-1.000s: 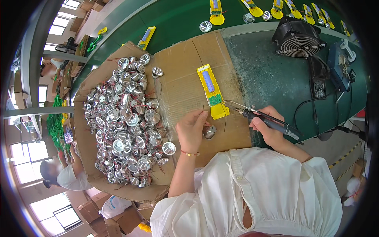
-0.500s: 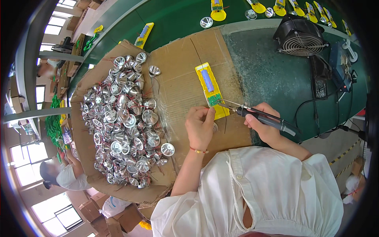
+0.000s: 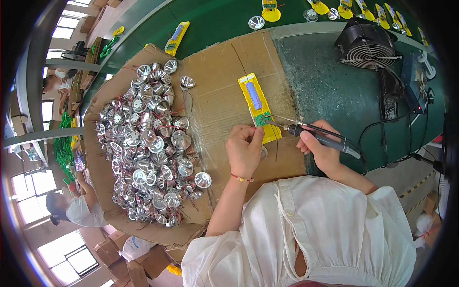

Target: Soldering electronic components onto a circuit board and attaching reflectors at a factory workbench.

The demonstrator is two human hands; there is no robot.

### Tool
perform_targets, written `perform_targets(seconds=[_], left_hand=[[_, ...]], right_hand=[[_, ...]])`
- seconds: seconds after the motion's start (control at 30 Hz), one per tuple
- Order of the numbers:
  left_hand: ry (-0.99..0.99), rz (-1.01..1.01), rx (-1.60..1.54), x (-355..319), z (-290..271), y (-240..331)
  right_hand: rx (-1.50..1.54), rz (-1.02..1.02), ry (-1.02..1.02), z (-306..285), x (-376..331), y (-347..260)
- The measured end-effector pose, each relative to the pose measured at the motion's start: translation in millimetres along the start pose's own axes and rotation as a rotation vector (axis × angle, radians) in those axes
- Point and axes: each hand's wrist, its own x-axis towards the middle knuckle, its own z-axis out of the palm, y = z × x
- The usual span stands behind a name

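A yellow plastic housing half (image 3: 272, 134) lies on the cardboard, holding a blue cylindrical battery (image 3: 253, 95) and a small green circuit board (image 3: 261, 119). My right hand (image 3: 324, 149) is closed round a black-handled soldering iron (image 3: 330, 142) with a thin curved tube alongside. Its tip is at the board. My left hand (image 3: 244, 150) pinches what looks like a thin red wire at the board's left edge; the fingers hide most of it. Partly hidden beside that hand is a small silver reflector (image 3: 263, 152). A dark wire runs over the housing's lower end.
At left, a cardboard box (image 3: 103, 191) holds many silver reflectors with red wires. A black fan (image 3: 368, 45) stands far right, near a blue powered unit (image 3: 415, 86) and cables. More yellow housings (image 3: 271, 13) line the green bench's far side. A co-worker (image 3: 86, 208) sits at far left.
The whole view has shifted slightly. Both hands hold nearly the same pose, with the iron's tip still at the green board.
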Motion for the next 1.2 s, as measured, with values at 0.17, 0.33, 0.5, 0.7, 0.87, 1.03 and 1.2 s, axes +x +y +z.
perform_targets(seconds=[0.17, 0.33, 0.5, 0.7, 0.87, 1.03, 1.2], left_hand=[[-0.002, -0.008, 0.005, 0, -1, 2], [0.014, -0.010, 0.002, -1, -1, 7], [0.225, 0.184, -0.104, -11, -4, -4], [0.044, 0.305, 0.077, -12, -2, 5], [0.025, 0.419, 0.336, -7, -1, 4], [-0.003, 0.426, 0.458, -9, -1, 11], [-0.024, 0.388, 0.553, -11, 0, 16]], right_hand=[[0.012, -0.067, -0.010, -3, -2, -1], [0.026, -0.034, 0.011, -9, -3, -1], [0.021, -0.068, -0.018, -13, -6, -2], [-0.020, -0.085, -0.035, -13, -7, -1], [-0.028, -0.065, -0.034, -12, -6, -2], [-0.028, -0.049, -0.032, -14, -6, -2], [-0.036, -0.034, -0.030, -14, -5, -3]])
